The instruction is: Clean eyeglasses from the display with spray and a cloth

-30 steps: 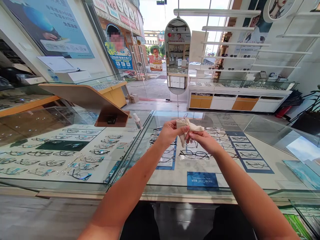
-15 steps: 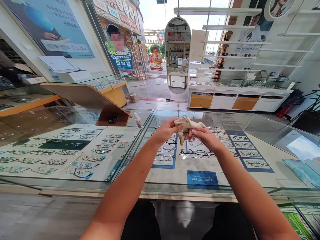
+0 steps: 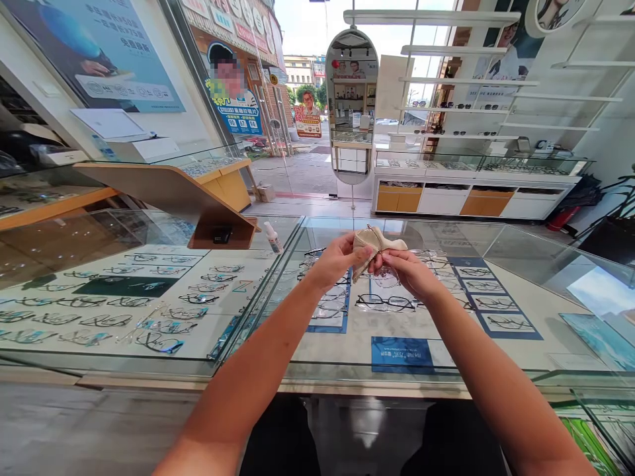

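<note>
Above the glass display case [image 3: 317,375], a beige cloth [image 3: 391,242] is bunched between my two hands. My left hand [image 3: 342,258] is closed on the cloth's left side, thumb on top. My right hand [image 3: 403,266] pinches a pair of thin-rimmed glasses [image 3: 387,277] at the lower right of the cloth. Part of a thin frame shows across the cloth; the rest is hidden by cloth and fingers. Below my hands, under the glass, lie dark-framed glasses [image 3: 385,303] and a blue card [image 3: 401,355].
A small spray bottle [image 3: 272,238] stands on the glass left of my hands. Behind it, a brown slanted stand [image 3: 198,211] rises at the left. Rows of glasses [image 3: 106,320] fill the left case. An oval mirror [image 3: 352,109] hangs ahead.
The cloth has been gathered up, its hanging lower corner now folded higher. My left hand has moved slightly right, closer to my right hand.
</note>
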The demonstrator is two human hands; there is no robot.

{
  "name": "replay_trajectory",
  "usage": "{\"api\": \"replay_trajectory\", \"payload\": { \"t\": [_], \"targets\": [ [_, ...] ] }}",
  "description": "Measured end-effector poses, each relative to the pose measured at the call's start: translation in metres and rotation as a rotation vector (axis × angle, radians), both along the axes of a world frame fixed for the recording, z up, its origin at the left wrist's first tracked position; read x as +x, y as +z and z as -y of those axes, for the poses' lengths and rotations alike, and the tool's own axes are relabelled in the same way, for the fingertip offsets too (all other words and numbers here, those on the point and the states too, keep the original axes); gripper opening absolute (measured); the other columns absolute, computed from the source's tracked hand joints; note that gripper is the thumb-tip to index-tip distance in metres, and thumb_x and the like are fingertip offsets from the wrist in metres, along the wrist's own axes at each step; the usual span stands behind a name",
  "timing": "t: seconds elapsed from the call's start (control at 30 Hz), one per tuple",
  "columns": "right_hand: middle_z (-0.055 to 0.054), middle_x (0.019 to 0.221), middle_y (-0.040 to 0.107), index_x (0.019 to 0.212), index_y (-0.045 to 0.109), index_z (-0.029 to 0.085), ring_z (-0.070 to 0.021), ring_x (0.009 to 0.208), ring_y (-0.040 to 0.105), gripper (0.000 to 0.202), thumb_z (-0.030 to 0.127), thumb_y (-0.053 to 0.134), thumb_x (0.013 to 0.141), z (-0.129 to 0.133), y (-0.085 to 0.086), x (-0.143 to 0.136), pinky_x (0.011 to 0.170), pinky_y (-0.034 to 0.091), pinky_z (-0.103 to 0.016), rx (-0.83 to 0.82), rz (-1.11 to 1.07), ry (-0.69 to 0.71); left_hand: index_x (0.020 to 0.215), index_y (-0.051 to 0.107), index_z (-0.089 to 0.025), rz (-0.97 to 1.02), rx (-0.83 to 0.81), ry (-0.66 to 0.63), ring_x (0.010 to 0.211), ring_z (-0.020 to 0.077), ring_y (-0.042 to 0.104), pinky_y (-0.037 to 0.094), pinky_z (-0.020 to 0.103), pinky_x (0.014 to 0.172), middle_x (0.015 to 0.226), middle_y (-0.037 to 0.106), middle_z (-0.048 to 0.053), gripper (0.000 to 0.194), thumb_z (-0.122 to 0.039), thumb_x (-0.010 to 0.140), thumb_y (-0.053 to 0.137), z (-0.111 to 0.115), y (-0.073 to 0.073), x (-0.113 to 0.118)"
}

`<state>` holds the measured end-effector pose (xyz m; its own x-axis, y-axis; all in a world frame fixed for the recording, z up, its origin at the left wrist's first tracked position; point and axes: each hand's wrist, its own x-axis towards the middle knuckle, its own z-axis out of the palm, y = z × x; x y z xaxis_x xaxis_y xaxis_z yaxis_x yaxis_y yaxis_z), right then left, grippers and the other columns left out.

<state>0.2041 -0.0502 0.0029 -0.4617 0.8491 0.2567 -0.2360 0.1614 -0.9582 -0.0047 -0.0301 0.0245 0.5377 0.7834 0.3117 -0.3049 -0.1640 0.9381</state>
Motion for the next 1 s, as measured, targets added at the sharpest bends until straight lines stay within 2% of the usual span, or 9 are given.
{"api": "replay_trajectory", "payload": {
  "t": [0.07,0.17,0.5,0.63,1.0],
  "targets": [
    [-0.007,0.092,0.073,0.086,0.079,0.022,-0.0231,0.091,0.064,0.032,0.053,0.076,0.095,0.001,0.001,0.000,0.095,0.051,-0.040,-0.008,-0.011,-0.001,0.106,0.072,-0.014,-0.012,-0.001,-0.006,0.071,0.0170,0.070,0.057,0.029,0.069,0.080,0.075,0.007,0.045,-0.054,0.089,0.085,0.001,0.002,-0.001],
    [-0.007,0.090,0.073,0.085,0.079,0.022,-0.0235,0.091,0.065,0.034,0.055,0.078,0.093,0.001,0.002,0.000,0.094,0.051,-0.040,-0.019,-0.022,-0.004,0.107,0.073,-0.014,-0.027,0.022,-0.023,0.072,0.0168,0.070,0.058,0.029,0.070,0.081,0.076,0.007,0.044,-0.053,0.089,0.085,0.001,0.003,-0.002],
    [-0.007,0.095,0.076,0.087,0.081,0.021,-0.0229,0.089,0.065,0.034,0.054,0.076,0.093,-0.002,-0.006,0.002,0.092,0.050,-0.040,-0.046,0.049,-0.008,0.102,0.071,-0.015,-0.012,0.042,0.098,0.060,0.0154,0.068,0.058,0.028,0.062,0.073,0.074,0.003,0.047,-0.044,0.076,0.097,0.002,-0.003,0.006],
    [-0.007,0.093,0.076,0.087,0.081,0.021,-0.0220,0.088,0.064,0.034,0.055,0.078,0.091,-0.001,-0.008,0.000,0.089,0.049,-0.039,-0.055,0.047,0.025,0.097,0.067,-0.017,-0.010,0.072,0.098,0.056,0.0155,0.066,0.057,0.028,0.057,0.070,0.073,0.002,0.043,-0.045,0.079,0.095,0.004,-0.004,0.007],
    [-0.005,0.089,0.074,0.089,0.081,0.021,-0.0216,0.088,0.064,0.034,0.055,0.078,0.093,-0.003,-0.009,0.001,0.091,0.048,-0.039,-0.017,0.068,0.082,0.104,0.066,-0.017,0.001,0.116,0.173,0.047,0.0137,0.062,0.055,0.027,0.050,0.063,0.072,0.000,0.041,-0.048,0.088,0.087,0.008,-0.005,0.011]
  ]
}}
